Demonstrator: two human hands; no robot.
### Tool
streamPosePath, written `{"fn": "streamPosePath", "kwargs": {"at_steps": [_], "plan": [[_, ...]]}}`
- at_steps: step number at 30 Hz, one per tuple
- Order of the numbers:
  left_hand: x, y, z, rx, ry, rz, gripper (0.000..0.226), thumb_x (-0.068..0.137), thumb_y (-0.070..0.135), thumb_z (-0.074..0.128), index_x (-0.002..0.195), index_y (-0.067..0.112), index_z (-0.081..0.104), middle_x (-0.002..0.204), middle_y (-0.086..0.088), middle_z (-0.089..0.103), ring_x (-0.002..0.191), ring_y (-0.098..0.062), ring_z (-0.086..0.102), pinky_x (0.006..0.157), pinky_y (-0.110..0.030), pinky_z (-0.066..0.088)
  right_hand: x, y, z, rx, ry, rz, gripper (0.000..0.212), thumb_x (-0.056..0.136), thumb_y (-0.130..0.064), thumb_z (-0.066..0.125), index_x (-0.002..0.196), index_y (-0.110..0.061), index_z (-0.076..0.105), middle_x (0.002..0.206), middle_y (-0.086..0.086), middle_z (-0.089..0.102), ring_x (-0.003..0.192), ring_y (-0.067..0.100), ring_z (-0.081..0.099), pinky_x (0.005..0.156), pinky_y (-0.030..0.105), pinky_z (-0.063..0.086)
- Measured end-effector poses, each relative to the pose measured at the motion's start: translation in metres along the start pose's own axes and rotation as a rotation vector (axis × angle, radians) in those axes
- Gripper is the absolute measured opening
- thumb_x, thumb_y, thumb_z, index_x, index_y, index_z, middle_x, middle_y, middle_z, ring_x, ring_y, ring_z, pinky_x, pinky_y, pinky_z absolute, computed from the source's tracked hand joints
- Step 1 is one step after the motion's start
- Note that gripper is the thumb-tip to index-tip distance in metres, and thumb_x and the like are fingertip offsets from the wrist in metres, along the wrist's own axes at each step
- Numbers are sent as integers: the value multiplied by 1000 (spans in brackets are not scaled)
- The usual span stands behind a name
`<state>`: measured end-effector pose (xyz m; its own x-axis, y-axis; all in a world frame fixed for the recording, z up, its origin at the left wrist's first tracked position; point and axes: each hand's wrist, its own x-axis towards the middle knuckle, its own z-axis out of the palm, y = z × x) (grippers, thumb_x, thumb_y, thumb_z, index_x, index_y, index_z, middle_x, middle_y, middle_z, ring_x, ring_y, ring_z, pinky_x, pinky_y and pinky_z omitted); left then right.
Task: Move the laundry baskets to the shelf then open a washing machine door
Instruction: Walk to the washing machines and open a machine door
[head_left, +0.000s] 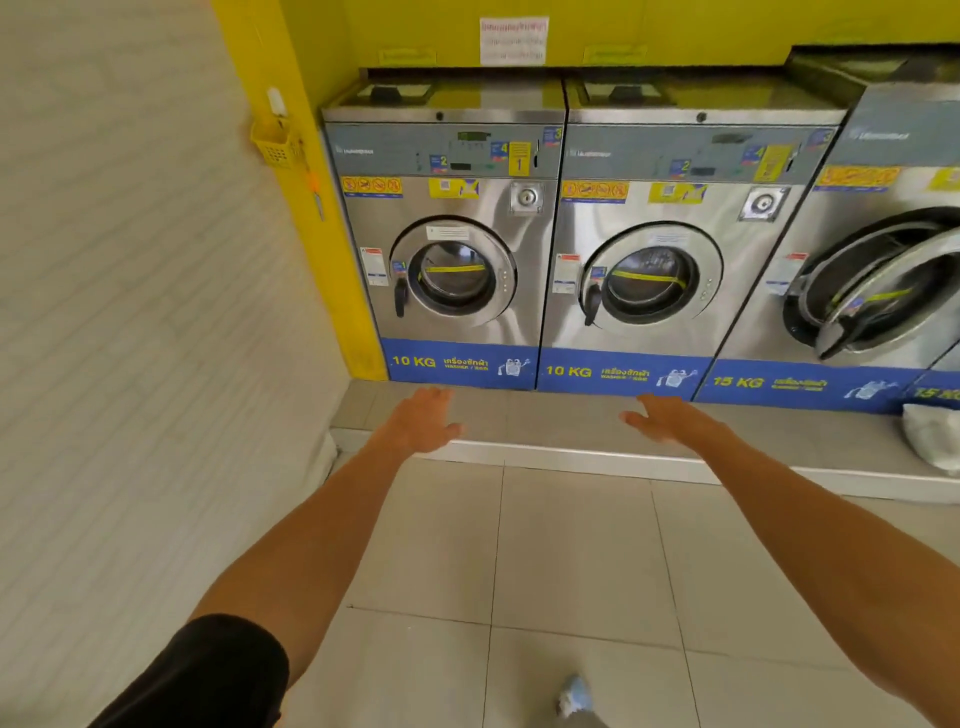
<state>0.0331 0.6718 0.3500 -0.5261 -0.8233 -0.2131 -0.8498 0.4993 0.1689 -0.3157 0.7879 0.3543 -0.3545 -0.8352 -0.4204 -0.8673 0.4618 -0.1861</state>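
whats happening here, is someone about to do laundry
A person stands facing a row of steel washing machines, both arms stretched forward. The left hand and right hand are open and hold nothing. The two 10 kg machines' doors, left door and middle door, are shut; the 15 kg machine's door at right stands ajar. No laundry basket is in view.

Brushed glossy steel washing machine (447, 244) fronts, glass doors (453, 275), smooth matt floor tiles (571, 545).
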Motion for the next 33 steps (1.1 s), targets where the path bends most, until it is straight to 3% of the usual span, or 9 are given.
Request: {"fn": "streamPosePath", "kwargs": {"at_steps": [4, 10, 18, 27, 33], "plan": [[87, 25, -14, 35, 38, -44, 64, 96, 40, 53, 149, 8, 34, 153, -14, 40, 139, -32, 38, 112, -47, 35, 85, 24, -52, 54, 70, -17, 71, 101, -51, 42, 157, -12, 23, 161, 16, 29, 148, 35, 28, 117, 45, 29], [174, 75, -14, -5, 1, 7, 67, 97, 39, 54, 152, 9, 29, 156, -12, 34, 144, -29, 31, 115, -46, 31, 165, 61, -90, -61, -37, 0, 72, 101, -52, 41, 158, -12, 20, 161, 17, 27, 148, 35, 28, 118, 44, 29], [288, 68, -30, -35, -22, -7, 64, 96, 39, 55, 151, 14, 33, 153, -7, 40, 140, -27, 37, 111, -44, 37, 265, 72, -124, -42, -88, -2, 72, 102, -51, 41, 158, -12, 19, 163, 14, 24, 148, 34, 28, 119, 46, 28], [478, 60, -103, 9, 107, 201, 65, 92, 43, 59, 145, 10, 41, 144, -15, 48, 131, -33, 44, 106, -45, 38, 400, 52, -182, -6, -99, 6, 71, 101, -46, 46, 156, -6, 24, 157, 17, 34, 144, 32, 36, 115, 42, 34], [587, 51, -121, 232, 8, 311, 88, 89, 63, 50, 155, 12, 22, 162, -13, 22, 150, -35, 16, 121, -49, 18, 480, 22, -208, 74, -90, 46, 68, 100, -47, 47, 154, -9, 28, 151, 21, 40, 132, 37, 49, 107, 45, 43]]}}
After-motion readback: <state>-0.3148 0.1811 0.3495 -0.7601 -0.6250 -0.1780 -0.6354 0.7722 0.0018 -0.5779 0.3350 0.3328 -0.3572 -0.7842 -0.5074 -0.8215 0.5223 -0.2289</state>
